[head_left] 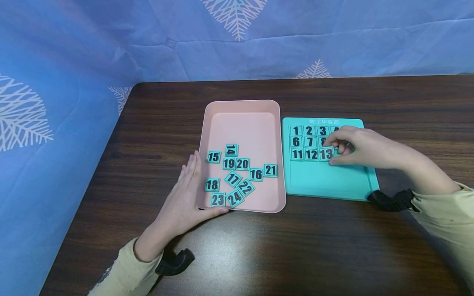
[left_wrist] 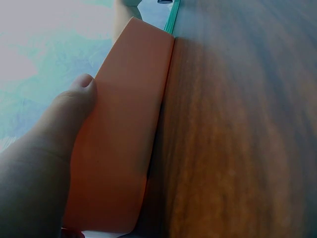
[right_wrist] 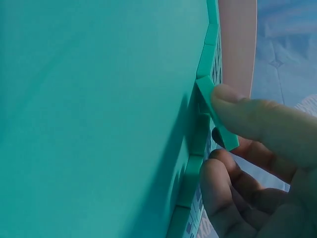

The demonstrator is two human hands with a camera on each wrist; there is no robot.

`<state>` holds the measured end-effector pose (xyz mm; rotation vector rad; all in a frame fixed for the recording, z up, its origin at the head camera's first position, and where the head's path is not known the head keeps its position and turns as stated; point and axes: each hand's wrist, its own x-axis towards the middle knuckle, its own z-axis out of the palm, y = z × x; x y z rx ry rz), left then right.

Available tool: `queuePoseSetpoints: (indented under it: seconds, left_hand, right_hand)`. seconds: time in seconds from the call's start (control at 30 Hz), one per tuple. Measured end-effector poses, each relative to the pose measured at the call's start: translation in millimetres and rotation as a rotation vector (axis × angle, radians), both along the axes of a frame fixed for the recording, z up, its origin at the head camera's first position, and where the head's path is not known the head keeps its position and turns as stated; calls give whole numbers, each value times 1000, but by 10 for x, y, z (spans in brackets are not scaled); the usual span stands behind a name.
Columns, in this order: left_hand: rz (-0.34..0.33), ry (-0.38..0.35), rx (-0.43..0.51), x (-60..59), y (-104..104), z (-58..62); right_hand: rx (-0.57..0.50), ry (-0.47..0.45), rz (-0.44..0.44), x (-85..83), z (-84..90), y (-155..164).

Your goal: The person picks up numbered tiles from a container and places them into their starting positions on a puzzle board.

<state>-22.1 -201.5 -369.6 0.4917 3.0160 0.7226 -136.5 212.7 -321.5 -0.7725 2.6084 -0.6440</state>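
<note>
Fingers (right_wrist: 257,119) of the right hand (head_left: 361,146) are curled and pinched on the 13 tile (head_left: 326,154), thumb on its near edge, fingertips over the far side. In the right wrist view the tile stands tilted, one edge lifted off the board floor while the other edge sits against the row already laid. To seat it well, in my judgement: lower the raised edge first, keep it butted to tile 12 (head_left: 311,154), then press flat with the fingertip and only afterwards release (a tile let go while tilted would likely ride up on its neighbour).

The 13 tile is a small teal square with a dark border and dark numeral, third in the third row of the teal puzzle board (head_left: 329,181). Tiles 1 to 3, 6, 7, 11 and 12 are readable; the rest of the upper rows lies under the hand. The lower part of the board is bare.

Left hand (head_left: 187,197) lies flat, fingers straight and together, against the left wall of the pink tray (head_left: 242,109), thumb along its front edge. The tray, just beside the board, holds loose tiles 14 to 24 (head_left: 237,174), scattered at odd angles. Both sit on the dark wooden desk (head_left: 314,250); blue patterned cloth (head_left: 74,61) behind.
</note>
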Motion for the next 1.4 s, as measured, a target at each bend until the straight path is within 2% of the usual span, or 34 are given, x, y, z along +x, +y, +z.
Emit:
queuePoseSetpoints:
  seconds: [0.37, 0.87, 1.2, 1.4]
  left_hand:
    - [3, -6, 0, 8, 3, 2]
    - [0, 0, -6, 9, 4, 6]
    - [11, -23, -8, 11, 8, 12]
    - [12, -19, -7, 9, 7, 14]
  right_hand:
    - [12, 137, 43, 30, -49, -13]
    - [13, 151, 69, 28, -70, -62]
    - [34, 91, 41, 23, -65, -96]
    - [8, 127, 62, 24, -88, -89]
